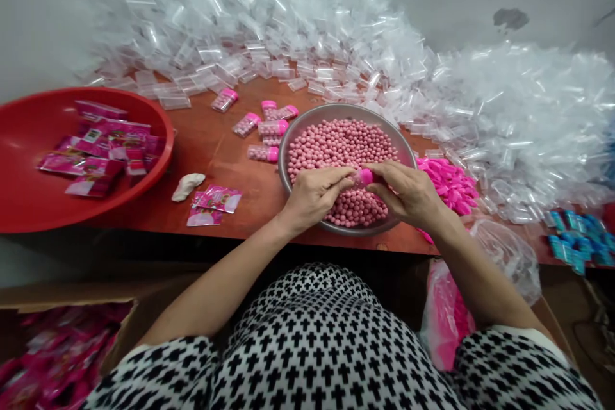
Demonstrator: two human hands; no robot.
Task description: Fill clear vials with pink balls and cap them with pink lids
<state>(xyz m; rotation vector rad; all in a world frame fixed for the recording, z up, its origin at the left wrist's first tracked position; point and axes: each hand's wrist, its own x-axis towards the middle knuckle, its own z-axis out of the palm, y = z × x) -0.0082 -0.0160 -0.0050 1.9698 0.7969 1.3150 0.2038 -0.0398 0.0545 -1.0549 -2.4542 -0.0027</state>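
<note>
Over a metal bowl (408,147) of round pink candies (343,141), both my hands meet around one small clear container (356,178) with a bright pink cap (367,177). My left hand (317,195) pinches the clear body, its fingers covering most of it. On the cap are the thumb and fingers of my right hand (403,189). Whether the cap is fully seated I cannot tell. Left of the bowl lie several filled containers (273,129) with pink caps. A heap of loose pink caps (446,184) is just right of the bowl.
Clear empty containers (269,19) are piled along the wall. At left a red basin (166,160) holds pink packets (103,147). Two packets (214,204) and a crumpled white piece (187,186) lie near the table edge. Blue-capped containers (579,240) and a plastic bag (509,256) are at right.
</note>
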